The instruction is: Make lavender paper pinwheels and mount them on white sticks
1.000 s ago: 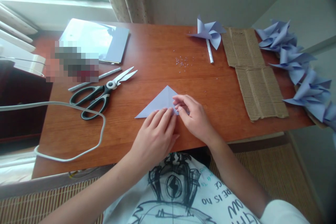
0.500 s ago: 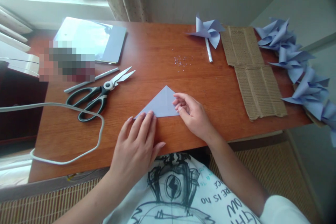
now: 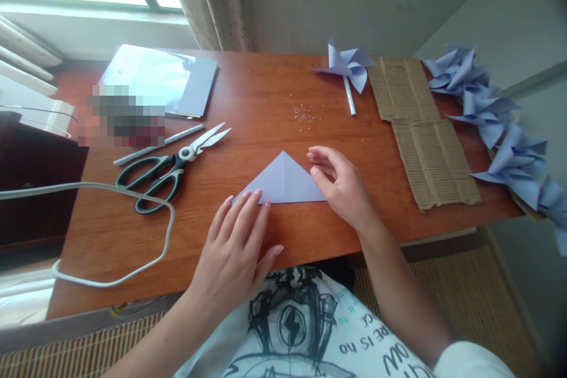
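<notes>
While the folded paper triangle lies flat near the front-middle of the table, long edge toward the person & apex pointing away, the left hand rests open w/ fingers spread, fingertips touching the paper's near-left corner; the right hand sits just beside the right slope, fingers loosely curled, gripping nothing, maybe brushing the edge, can't tell for sure. Paper looks thin, light lavender, two layers thick: v. light, limp if lifted by one corner, holds a crease, creases by accident too, tears easily. On polished wood it prob. slides under a light push, so pinning w/ flat fingertips makes sense. Best hold, in my judgement: pinch at a corner or along the folded long edge, where it's stiffest; the single-layer slopes are floppier. Left of it lie black-handled scissors w/ a rolled paper stick beside them & a white cable looping across. Farther back: small beads scattered, a finished paper pinwheel, corrugated cardboard pieces, & a row of pinwheels off the right edge.
</notes>
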Motion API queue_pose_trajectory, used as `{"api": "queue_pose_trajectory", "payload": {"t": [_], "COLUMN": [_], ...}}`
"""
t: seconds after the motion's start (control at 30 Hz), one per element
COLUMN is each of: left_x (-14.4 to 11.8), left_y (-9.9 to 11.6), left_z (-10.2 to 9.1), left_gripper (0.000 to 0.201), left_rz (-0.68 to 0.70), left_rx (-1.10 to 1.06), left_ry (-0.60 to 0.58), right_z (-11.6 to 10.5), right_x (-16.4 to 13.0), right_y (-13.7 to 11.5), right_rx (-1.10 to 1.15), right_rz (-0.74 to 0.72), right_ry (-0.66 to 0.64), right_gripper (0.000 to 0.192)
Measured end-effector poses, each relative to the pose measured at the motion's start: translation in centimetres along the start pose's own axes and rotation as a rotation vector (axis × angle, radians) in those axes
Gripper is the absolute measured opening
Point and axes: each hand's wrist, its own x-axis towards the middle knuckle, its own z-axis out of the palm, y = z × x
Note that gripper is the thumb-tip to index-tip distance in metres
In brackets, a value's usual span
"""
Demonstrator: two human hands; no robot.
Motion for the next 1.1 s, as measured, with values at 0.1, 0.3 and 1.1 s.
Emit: {"api": "queue_pose_trajectory", "payload": {"t": [0.1,0.3,1.1], "left_x": [0.1,0.1,4.5], "left_y": [0.1,0.4,-0.8], "left_z": [0.4,0.9,-0.9], "left_gripper": [0.073,0.092,0.029], "left_rz": [0.013,-0.014,-0.515], "left_rx": [0.004,0.03,-1.198], "left_ry": [-0.04,-0.129,0.102], "right_z": [0.0,0.3,0.8], "right_x": [0.2,0.2,-2.7], "right_y": [-0.2,-0.8,-2.8], "right_rx": [-0.035,-0.016,0.16], "right_rz": [-0.011,0.059,-0.015], "right_ry": [-0.052,-0.109,0.203], "right_gripper": [0.036,0.039,0.018]}}
